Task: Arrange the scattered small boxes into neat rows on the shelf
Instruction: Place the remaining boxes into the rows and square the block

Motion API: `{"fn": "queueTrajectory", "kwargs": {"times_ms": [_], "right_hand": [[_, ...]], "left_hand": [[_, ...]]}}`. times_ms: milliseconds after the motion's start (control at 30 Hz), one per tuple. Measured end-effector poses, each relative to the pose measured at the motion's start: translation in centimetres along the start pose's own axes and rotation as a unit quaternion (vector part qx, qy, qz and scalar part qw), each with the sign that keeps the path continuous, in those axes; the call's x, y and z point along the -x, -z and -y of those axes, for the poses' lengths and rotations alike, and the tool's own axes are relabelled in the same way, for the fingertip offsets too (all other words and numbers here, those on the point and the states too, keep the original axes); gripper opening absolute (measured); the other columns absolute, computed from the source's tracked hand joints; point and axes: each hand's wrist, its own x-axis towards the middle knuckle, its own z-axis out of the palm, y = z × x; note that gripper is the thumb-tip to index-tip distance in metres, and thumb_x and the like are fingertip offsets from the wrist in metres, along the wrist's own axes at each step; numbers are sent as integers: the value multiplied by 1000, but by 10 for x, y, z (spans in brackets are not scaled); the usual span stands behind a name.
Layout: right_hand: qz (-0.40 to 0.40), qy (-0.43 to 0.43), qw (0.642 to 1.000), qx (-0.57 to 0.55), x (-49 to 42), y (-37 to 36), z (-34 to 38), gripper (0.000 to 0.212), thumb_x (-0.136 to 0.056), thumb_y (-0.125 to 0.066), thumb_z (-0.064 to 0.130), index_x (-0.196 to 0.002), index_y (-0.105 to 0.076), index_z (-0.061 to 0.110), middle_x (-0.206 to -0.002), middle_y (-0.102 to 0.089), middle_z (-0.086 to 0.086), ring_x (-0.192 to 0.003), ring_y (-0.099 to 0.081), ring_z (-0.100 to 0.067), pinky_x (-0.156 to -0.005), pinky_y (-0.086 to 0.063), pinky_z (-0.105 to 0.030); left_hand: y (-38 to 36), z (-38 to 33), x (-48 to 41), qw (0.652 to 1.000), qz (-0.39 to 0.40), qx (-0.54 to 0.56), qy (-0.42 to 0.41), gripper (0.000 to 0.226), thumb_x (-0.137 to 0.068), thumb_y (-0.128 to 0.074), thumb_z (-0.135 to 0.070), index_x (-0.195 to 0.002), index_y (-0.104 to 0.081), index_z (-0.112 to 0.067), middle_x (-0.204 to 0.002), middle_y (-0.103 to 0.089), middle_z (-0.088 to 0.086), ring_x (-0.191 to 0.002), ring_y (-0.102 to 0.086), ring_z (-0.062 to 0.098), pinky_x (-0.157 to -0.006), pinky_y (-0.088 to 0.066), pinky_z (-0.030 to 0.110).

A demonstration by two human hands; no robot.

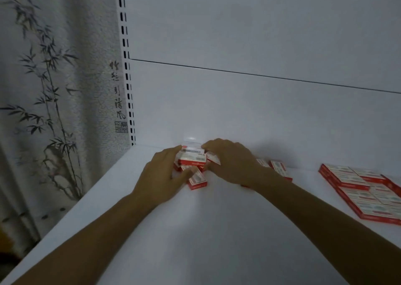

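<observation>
White shelf (217,237), left hand (167,176) and right hand (231,162) both clasping jumbled boxes (194,160), neat rows (364,194) far right

The bamboo wall picture (54,89) has black brush letters (118,91) and a square stamp (121,126), too blurry to read. The print on the small boxes (193,158) is blurry too.
</observation>
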Motion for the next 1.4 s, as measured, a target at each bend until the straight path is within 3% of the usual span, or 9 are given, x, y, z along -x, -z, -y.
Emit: {"fn": "queueTrajectory", "kwargs": {"times_ms": [267, 467, 567, 667, 833, 1000, 1167, 1333, 1400], "right_hand": [[32, -48, 998, 36, -25, -21, 10, 35, -86, -57, 42, -119, -56, 30, -118, -52, 1, -100, -56, -20, -79, -44, -30], [-75, -3, 993, 96, -14, -26, 11, 36, -92, -42, 45, -111, -64, 24, -106, -63, 0, -90, -60, -20, -80, -43, -34], [-99, -22, 994, 45, 1, -20, 6, 29, -94, -43, 37, -109, -62, 20, -101, -64, 1, -86, -59, -18, -75, -46, -32], [-80, -70, 986, -131, 20, -11, 6, 20, -96, -45, 31, -98, -62, 21, -90, -66, 3, -78, -60, -11, -68, -48, -26], [-29, -145, 896, -420, 52, 0, 11, 23, -96, -42, 28, -92, -63, 23, -84, -69, 6, -72, -67, -9, -64, -54, -21], [-38, -145, 878, -455, 61, -1, 11, 24, -97, -41, 29, -95, -64, 22, -87, -69, -1, -72, -67, -15, -70, -55, -31], [-49, -126, 882, -451, 60, -3, 11, 27, -96, -41, 28, -96, -66, 18, -85, -69, -1, -78, -66, -24, -72, -56, -40], [-57, -107, 896, -428, 59, -7, 15, 21, -93, -50, 25, -109, -60, 17, -95, -67, 1, -73, -66, -12, -61, -53, -21], [-34, -92, 902, -421, 60, -5, 16, 32, -88, -59, 27, -119, -56, 19, -106, -67, 2, -78, -67, -10, -67, -54, -22]], "left_hand": [[-3, 3, 0, 1000, 5, 8, 20, 70, -78, -47, -68, -136, -39, -30, -132, -50, -10, -122, -43, 12, -100, -40, 39], [5, -7, 3, 1000, -24, 0, -11, 69, -82, -61, -49, -140, -34, -24, -141, -43, -6, -130, -35, 13, -105, -28, 29], [9, -13, 5, 999, -36, 9, -25, 69, -81, -64, -45, -140, -34, -24, -141, -43, -5, -130, -35, 13, -106, -28, 30], [12, -22, 9, 997, -41, 35, -53, 74, -76, -69, -47, -139, -36, -24, -138, -46, -4, -125, -40, 13, -104, -36, 36], [18, -41, 16, 991, -44, 40, -121, 83, -65, -67, -55, -136, -42, -20, -134, -51, -1, -120, -46, 15, -98, -35, 29], [12, -39, 16, 986, -36, 17, -162, 82, -63, -67, -58, -131, -50, -14, -132, -55, 2, -119, -51, 19, -100, -42, 39], [11, -38, 16, 985, -54, 0, -164, 58, -66, -68, -51, -112, -64, -17, -111, -67, 0, -101, -62, 22, -92, -46, 42], [14, -34, 15, 988, -59, -11, -145, 51, -64, -71, -51, -105, -66, -21, -100, -70, -3, -91, -63, 19, -88, -40, 29], [17, -36, 16, 989, -68, -5, -128, 49, -63, -72, -49, -104, -67, -22, -98, -70, -2, -89, -62, 20, -86, -38, 28]]}}
